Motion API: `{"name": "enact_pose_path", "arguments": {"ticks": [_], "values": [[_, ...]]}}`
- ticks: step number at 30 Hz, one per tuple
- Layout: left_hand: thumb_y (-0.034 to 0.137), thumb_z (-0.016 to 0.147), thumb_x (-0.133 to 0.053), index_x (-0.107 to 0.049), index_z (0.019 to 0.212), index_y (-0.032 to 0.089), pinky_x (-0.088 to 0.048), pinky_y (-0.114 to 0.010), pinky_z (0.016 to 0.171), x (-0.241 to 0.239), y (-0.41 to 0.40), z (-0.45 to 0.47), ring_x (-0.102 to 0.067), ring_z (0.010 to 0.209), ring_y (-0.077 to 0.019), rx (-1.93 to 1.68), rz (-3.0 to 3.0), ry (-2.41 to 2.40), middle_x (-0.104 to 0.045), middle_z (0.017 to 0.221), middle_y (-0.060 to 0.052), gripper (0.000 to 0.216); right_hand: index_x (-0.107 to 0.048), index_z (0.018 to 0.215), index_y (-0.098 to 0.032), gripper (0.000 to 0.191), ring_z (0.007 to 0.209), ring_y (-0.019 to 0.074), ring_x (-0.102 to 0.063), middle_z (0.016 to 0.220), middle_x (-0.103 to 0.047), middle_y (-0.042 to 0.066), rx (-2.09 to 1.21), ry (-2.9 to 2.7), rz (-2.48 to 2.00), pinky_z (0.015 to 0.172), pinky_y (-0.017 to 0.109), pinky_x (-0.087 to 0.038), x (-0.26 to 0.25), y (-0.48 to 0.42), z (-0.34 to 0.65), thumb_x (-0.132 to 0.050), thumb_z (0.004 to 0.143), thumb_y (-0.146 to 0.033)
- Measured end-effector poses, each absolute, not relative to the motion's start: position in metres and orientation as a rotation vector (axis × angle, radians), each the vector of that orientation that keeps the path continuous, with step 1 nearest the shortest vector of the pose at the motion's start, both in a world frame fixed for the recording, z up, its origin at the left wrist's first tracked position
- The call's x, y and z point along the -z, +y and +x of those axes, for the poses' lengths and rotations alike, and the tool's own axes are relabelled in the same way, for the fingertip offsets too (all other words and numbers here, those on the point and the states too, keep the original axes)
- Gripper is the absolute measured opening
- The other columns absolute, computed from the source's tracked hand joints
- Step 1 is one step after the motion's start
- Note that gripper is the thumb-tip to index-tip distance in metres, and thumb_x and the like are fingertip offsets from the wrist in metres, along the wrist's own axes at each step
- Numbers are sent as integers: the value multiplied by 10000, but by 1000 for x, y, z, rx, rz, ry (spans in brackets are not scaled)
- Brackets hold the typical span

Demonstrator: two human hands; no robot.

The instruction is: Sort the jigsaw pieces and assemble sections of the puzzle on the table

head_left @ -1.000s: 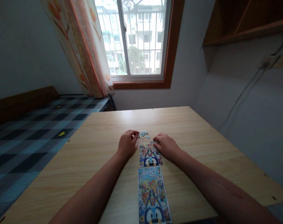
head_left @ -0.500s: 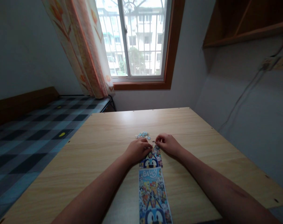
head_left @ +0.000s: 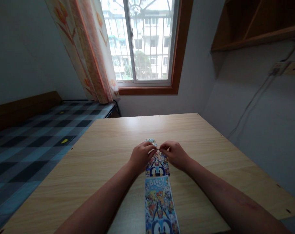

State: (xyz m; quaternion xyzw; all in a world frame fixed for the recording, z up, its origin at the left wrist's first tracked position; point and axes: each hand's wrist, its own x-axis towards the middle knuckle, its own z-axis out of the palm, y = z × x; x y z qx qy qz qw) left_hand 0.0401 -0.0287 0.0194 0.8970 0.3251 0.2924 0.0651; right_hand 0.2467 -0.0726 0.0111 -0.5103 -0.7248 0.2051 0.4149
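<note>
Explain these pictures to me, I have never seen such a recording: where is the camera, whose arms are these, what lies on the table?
No machine here: a person wears a camera on the head, so the single view looks forward and down along their own bare arms. The left hand and right hand meet fingertip to fingertip above the far edge of a small, partly assembled colourful cartoon jigsaw puzzle on the light wooden table. Whether they pinch a piece between them is too small to tell. Nearer the person lies a colourful printed picture card with a blue cartoon dog. Just beyond the hands sits a small heap of loose puzzle pieces. Left of the table is a bed with a blue checked cover; ahead, a window with a flowered orange curtain.
</note>
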Motion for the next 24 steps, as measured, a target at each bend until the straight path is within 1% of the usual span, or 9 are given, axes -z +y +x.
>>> {"name": "enact_pose_path", "arguments": {"ticks": [2,5,9,13,17,21,24], "values": [[295,952,-587,-750,925,229,-501,-297,804,-20,-29,41,-648,871,-173,-871,2702,982,-717,950,-43,178,-732,861,-182,92,745,102,-610,824,-702,15,-512,-1813,-1278,731,212,-453,-12,-74,244,-649,864,-222],[288,947,-592,-753,916,232,-493,-291,796,-21,-31,42,-644,859,-167,-865,2653,1012,-715,949,-42,174,-744,871,-185,96,769,112,-624,846,-713,24,-503,-1797,-1297,756,223,-464,-13,-74,243,-656,866,-225],[246,925,-608,-750,872,213,-473,-266,732,-22,-33,44,-624,794,-147,-886,2522,1030,-698,906,-32,155,-751,877,-188,101,777,112,-632,858,-718,27,-487,-1803,-1292,760,221,-470,-16,-75,243,-658,878,-227],[231,915,-611,-741,838,191,-441,-250,679,-21,-31,43,-583,722,-128,-932,2452,1035,-667,835,-24,157,-745,975,-190,136,788,114,-632,884,-715,33,-464,-1826,-1255,745,220,-475,-17,-77,243,-636,896,-211],[209,906,-613,-735,786,179,-407,-241,645,-20,-28,42,-554,673,-114,-969,2412,1050,-645,784,-16,174,-728,1047,-201,192,834,120,-644,938,-716,32,-421,-1846,-1212,775,227,-488,-15,-77,243,-635,886,-154],[215,893,-623,-733,759,176,-402,-247,641,-21,-26,42,-553,664,-117,-990,2380,1080,-643,759,-13,178,-715,1093,-219,249,835,121,-640,955,-716,26,-336,-1876,-1204,815,243,-489,-11,-74,245,-637,878,-123],[234,882,-631,-745,767,177,-408,-258,649,-20,-22,38,-559,656,-126,-1003,2354,1190,-654,750,-18,171,-711,1113,-231,276,846,126,-640,974,-717,23,-289,-1863,-1240,833,255,-483,-8,-71,249,-651,866,-123]]}}
